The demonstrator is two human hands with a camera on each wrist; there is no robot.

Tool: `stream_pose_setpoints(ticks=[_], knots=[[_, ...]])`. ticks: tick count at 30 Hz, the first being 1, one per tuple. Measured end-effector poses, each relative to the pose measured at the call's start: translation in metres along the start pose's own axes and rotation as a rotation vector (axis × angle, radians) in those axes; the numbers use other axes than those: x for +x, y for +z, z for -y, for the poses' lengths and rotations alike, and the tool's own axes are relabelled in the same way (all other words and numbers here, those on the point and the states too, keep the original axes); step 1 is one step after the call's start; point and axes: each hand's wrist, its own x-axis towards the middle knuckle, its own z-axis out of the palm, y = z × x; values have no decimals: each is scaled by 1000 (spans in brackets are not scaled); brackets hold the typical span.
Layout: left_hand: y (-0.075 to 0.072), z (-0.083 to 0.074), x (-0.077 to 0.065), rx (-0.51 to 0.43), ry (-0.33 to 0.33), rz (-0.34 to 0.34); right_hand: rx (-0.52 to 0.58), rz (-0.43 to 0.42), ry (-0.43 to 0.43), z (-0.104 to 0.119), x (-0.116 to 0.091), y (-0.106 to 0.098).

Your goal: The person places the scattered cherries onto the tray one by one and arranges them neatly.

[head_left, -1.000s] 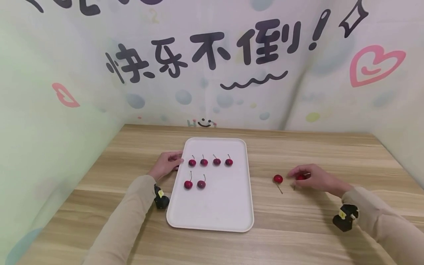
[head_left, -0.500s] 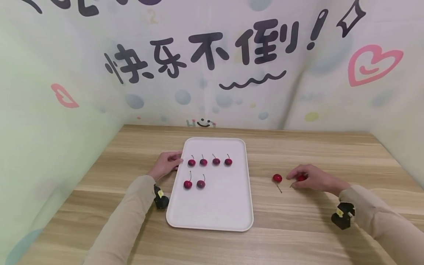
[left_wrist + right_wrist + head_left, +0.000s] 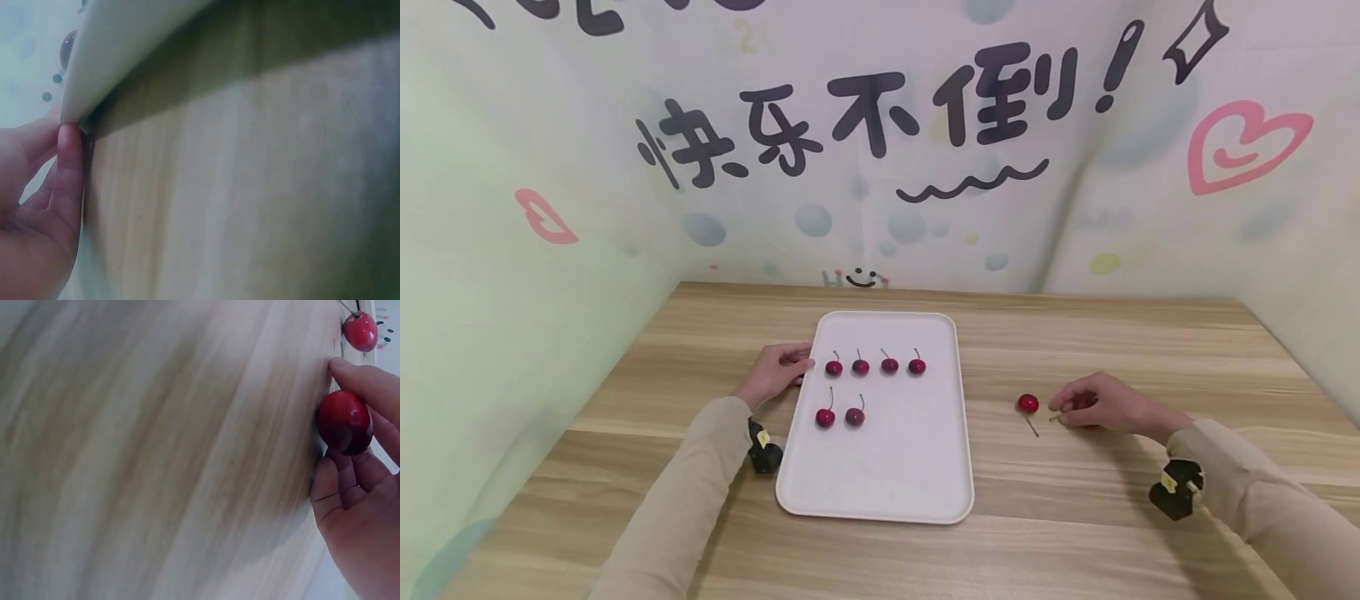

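Observation:
A white rectangular tray [image 3: 895,475] lies on the wooden table, bearing two rows of red cherries with stems. My left hand [image 3: 775,372] holds the tray's left edge; in the left wrist view, a fingertip [image 3: 70,134] presses against the rim. To the right of the tray, my right hand [image 3: 1108,404] has its thumb and fingers curled round a cherry [image 3: 345,422] close to the tabletop. That cherry's stem pokes out leftward past the fingertips in the head view, while the hand mostly covers the fruit. Another cherry [image 3: 1027,404] lies just left of the right hand, stem toward me.
The back row holds several cherries [image 3: 890,366]; the front row has two, one of them a darker cherry [image 3: 854,417]. A printed cloth [image 3: 865,225] hangs behind the table [image 3: 1075,533]. Each wrist wears a small black camera [image 3: 1176,490].
The stem of the cherry under my right hand has swung from pointing toward me to pointing left, and the fruit is now more hidden by the fingers. My left hand stays at the tray.

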Motion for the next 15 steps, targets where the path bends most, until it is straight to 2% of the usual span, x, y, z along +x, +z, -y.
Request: stream_pose_setpoints(ticks=[7,15], knots=[[0,0,-1,0,5,-4,-44,-8,28,3,2,0],[0,-1,-1,5,-3,-6,-41,-78,47,1,2,1]])
